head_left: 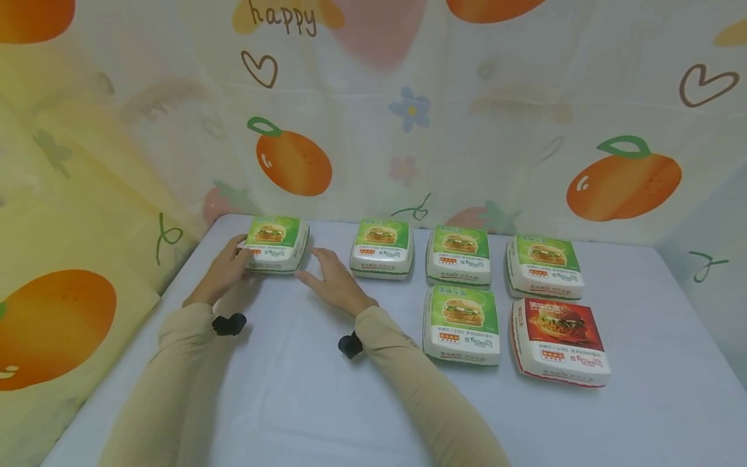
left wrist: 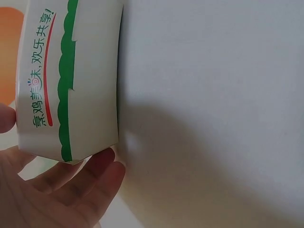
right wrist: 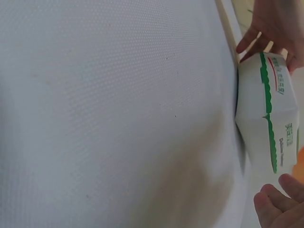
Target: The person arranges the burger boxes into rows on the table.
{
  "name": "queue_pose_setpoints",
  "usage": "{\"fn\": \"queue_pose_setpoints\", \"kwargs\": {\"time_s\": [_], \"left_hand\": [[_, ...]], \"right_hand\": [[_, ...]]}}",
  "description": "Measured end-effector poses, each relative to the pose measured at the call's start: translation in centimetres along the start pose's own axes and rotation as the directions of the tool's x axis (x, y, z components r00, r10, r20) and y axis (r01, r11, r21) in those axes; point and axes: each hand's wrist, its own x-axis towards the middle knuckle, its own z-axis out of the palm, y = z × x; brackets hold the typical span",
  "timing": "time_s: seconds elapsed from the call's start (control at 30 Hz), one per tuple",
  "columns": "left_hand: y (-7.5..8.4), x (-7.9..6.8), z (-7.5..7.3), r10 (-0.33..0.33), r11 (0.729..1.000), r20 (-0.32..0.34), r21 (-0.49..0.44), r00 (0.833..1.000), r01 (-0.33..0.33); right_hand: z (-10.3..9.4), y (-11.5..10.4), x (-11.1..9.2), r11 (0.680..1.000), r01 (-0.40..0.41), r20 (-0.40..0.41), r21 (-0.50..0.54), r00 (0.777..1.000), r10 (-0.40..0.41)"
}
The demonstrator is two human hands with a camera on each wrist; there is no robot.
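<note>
A green-and-white burger box [head_left: 273, 246] sits at the far left of the table with a burger picture on its lid. My left hand [head_left: 220, 272] is at its left side; in the left wrist view, the fingers [left wrist: 102, 173] reach along the end of the carton and the thumb is by its upper edge. On the other side, my right hand [head_left: 337, 282] stands apart from the box, thumb and fingers spread and holding nothing. The right wrist view shows the box [right wrist: 256, 102] between both hands, with the right fingertips [right wrist: 266, 202] just short of its near end.
To the right, green burger boxes [head_left: 382, 250] [head_left: 459, 256] [head_left: 545, 266] stand along the back. Another green box [head_left: 461, 324] and a red box [head_left: 560, 340] form a nearer row. A fruit-patterned cloth [head_left: 478, 130] hangs behind the white table [head_left: 327, 402].
</note>
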Motion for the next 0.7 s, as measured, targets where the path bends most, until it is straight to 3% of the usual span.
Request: {"fn": "queue_pose_setpoints", "kwargs": {"time_s": [0.5,0.7], "left_hand": [[1.4,-1.2,1.5,0.011,0.999,0.056,0.049,0.998,-0.014],[1.7,-1.7,1.7,0.014,0.998,0.064,0.06,0.998,-0.018]], "right_hand": [[1.0,0.2,0.3,1.0,-0.013,0.055,0.009,0.998,0.012],[1.1,0.1,0.0,0.999,-0.008,0.023,0.041,1.0,0.007]]}}
